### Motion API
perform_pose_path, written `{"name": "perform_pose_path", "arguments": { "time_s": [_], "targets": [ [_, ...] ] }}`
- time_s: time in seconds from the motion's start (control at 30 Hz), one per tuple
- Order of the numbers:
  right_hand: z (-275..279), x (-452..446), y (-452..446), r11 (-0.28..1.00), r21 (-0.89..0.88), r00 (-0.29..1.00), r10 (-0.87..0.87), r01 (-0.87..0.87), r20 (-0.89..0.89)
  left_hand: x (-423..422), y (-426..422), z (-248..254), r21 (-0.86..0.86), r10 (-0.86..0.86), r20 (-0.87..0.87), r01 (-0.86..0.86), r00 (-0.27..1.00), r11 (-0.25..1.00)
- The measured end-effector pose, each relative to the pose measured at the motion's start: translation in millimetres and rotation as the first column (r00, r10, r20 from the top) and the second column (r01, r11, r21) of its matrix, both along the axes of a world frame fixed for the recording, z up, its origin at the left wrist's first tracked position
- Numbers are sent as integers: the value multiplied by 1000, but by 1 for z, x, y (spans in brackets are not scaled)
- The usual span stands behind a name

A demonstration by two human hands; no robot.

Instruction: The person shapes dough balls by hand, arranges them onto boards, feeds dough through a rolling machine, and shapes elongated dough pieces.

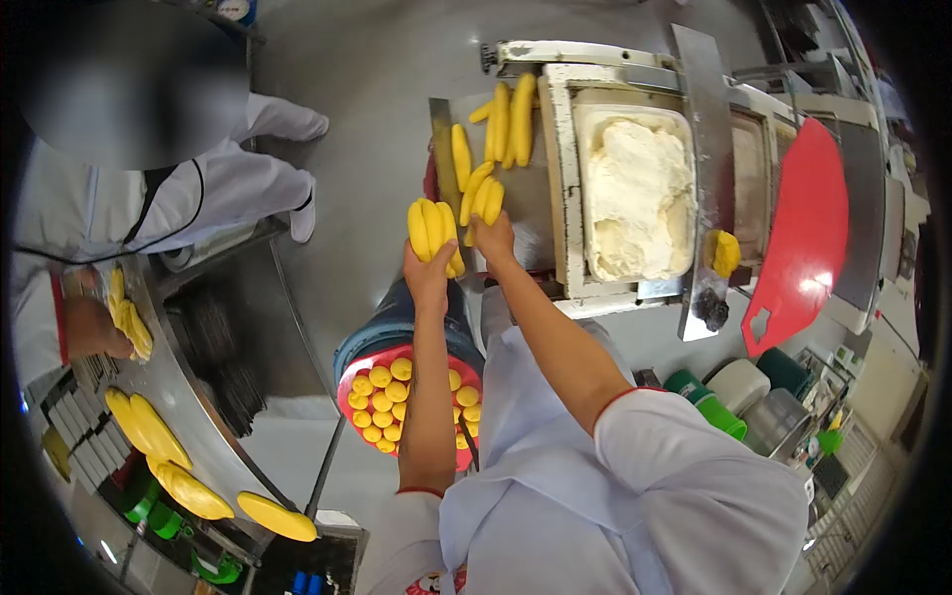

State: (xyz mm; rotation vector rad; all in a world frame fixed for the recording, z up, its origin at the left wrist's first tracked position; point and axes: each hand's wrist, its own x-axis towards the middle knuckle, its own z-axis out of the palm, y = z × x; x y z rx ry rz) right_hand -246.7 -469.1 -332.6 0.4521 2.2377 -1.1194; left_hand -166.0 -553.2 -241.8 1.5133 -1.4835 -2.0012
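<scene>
A grey floor (367,59) is shown beneath a steel bench (174,357) on the left and a white-framed table (565,178) ahead. Against the table's left side, a plate (526,203) is set, and rolls (523,119) are laid on it. A red tub (345,387) is placed nearer the body, below the forearms. Progress is judged as well advanced: the tub is largely filled with rolls, ends up, while those on the plate and in the hands are left outside it. Several rolls are gripped in the left hand (428,273), with the thumb laid across them. The right hand (496,241) is closed around further rolls at the plate's near end; its fingertips are hidden.

Counts, largest first: one red sheet (801,238) and one white tub (584,188) of pale mass are seen at the table. About four loaves (276,516) are laid on the bench, near one co-worker's hand (94,327). One yellow lump (727,254) is seen. Of rolls, about eighteen ends are visible in the red tub, the middle being masked by the left forearm; three or four are held left, at least two right. About seven are left on the plate; overlap prevents exact counting.
</scene>
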Motion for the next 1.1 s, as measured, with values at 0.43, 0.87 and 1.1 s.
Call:
{"name": "perform_pose_path", "arguments": {
  "time_s": [0.43,0.87,1.1],
  "targets": [
    [370,-125,206,939,-340,782,-252,54,-570,-74,79,-82,-417,-228,792,775,566,476],
    [390,-190,269,884,-468,826,-258,-9,-502,-85,19,-108,266,269,-7,-258,963,929],
    [454,-205,277,975,-210,526,-144,-67,-838,-140,46,235,-823,-117,267,289,957,488]
  ]
}}
